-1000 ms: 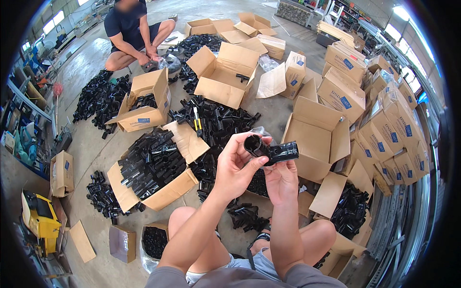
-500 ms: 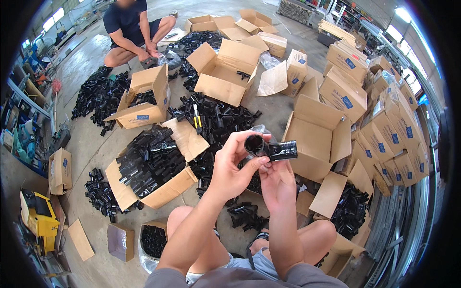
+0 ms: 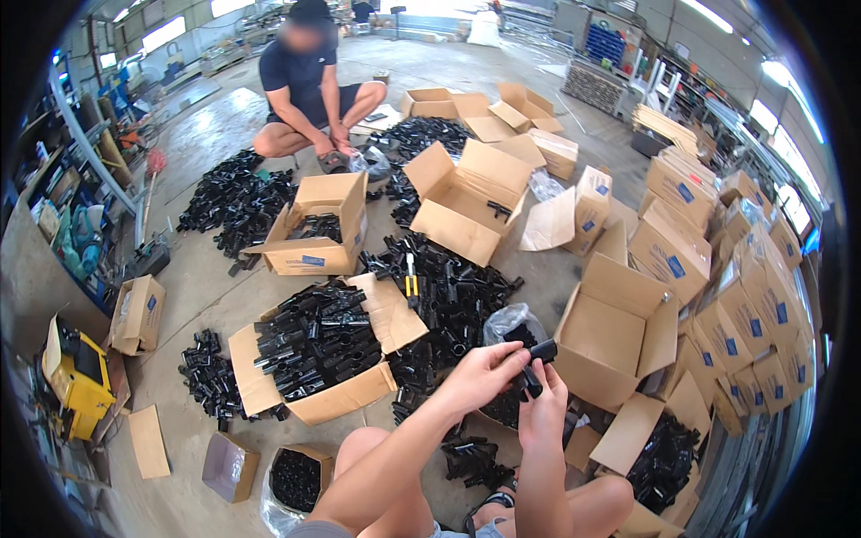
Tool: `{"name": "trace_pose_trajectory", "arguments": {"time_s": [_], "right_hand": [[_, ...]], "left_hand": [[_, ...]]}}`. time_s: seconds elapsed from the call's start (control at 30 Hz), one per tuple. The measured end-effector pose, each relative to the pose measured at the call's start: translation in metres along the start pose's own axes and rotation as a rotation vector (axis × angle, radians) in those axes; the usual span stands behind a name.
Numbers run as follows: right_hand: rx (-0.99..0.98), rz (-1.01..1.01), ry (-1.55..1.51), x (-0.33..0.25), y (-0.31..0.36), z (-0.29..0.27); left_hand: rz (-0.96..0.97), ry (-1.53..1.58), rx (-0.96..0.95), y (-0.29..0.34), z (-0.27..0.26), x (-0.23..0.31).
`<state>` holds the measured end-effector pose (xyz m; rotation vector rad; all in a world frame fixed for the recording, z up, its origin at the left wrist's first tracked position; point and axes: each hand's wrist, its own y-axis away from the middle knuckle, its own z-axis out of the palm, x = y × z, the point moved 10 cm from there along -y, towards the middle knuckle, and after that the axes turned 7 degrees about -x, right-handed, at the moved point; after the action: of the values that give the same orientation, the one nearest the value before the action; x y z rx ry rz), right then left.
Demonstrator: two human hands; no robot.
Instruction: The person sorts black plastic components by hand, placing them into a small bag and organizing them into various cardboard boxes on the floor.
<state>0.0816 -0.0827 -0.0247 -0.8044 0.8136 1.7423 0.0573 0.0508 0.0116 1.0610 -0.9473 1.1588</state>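
Left hand (image 3: 487, 372) and right hand (image 3: 543, 411), grip of both around black pipe fitting (image 3: 543, 351), near open cardboard box (image 3: 603, 334)

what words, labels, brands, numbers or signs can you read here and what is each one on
Stacked cardboard cartons: small dark print with blue rectangles; wording not copied out.
Open cardboard carton, upper left: print with a blue rectangle, too blurred to quote.
Held black pipe fitting: no readable marking.

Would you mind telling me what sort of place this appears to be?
Probably a workshop or warehouse: cardboard boxes are stacked at right, heaps of black tubular parts lie on the concrete-looking floor, and long metal lengths run along the lower right.
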Motion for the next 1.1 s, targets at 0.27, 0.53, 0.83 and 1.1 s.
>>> {"name": "trace_pose_trajectory", "arguments": {"time_s": [0.27,0.53,0.83,1.1], "right_hand": [[-0.134,-0.076,0.446,-0.026,-0.008,0.038],[-0.227,0.030,0.170,-0.014,-0.022,0.036],[-0.351,-0.008,0.278,-0.027,-0.035,0.047],[-0.252,0.040,0.255,0.005,-0.067,0.017]], "left_hand": [[-0.132,0.203,0.108,0.005,-0.020,-0.014],[-0.110,0.272,0.105,-0.002,-0.023,-0.020],[-0.088,0.390,0.069,-0.003,-0.022,-0.009],[-0.028,0.422,0.155,-0.005,-0.035,-0.011]]}}
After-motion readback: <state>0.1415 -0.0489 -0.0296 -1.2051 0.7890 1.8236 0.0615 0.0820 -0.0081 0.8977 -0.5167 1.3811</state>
